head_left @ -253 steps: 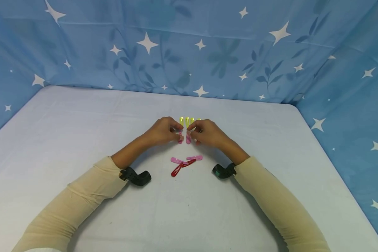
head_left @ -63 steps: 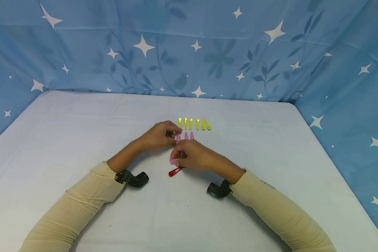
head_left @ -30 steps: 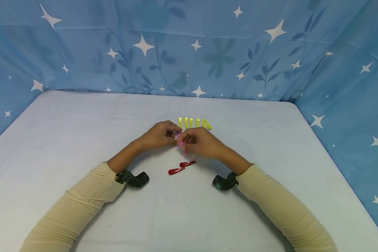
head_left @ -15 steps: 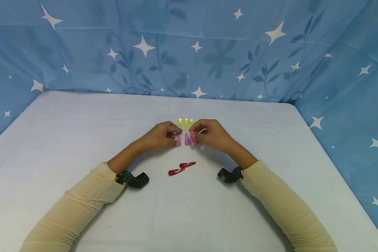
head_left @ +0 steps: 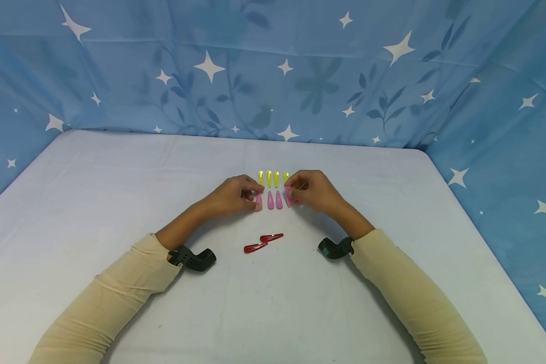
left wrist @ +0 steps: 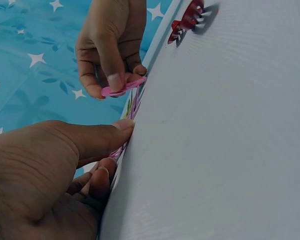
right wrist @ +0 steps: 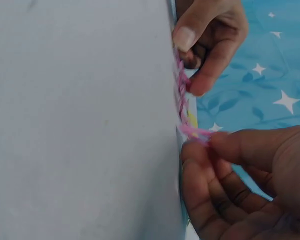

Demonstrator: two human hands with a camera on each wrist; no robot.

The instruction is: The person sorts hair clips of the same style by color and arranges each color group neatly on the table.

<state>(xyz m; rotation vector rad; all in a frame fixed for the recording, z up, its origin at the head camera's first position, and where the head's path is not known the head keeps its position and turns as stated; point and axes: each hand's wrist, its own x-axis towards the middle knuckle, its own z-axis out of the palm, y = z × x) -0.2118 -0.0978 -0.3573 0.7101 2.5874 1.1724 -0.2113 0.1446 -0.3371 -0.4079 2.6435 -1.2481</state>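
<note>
My right hand (head_left: 316, 192) pinches a pink snap hair clip (head_left: 288, 196) between thumb and fingertips at the right end of a short row. In the left wrist view that clip (left wrist: 121, 89) shows tilted, its wide end towards the fingers. My left hand (head_left: 229, 196) holds another pink hair clip (head_left: 258, 200) at the row's left end, thumb at its lower end and fingertip at its upper end. Two more pink clips, one (head_left: 270, 200) beside the other (head_left: 279, 199), lie upright between the hands. Behind them runs a row of yellow hair clips (head_left: 268, 178), partly hidden by my right hand.
Two red hair clips, one (head_left: 255, 247) lower left and one (head_left: 271, 237) upper right, lie nearer to me on the white-covered table (head_left: 273, 313). A blue star-patterned curtain (head_left: 264, 76) hangs along the back and the right side.
My right hand has picked a pink clip from beside the red ones and carried it up and right to the pink row's end. The left hand has stayed at its clip for the last two seconds.
</note>
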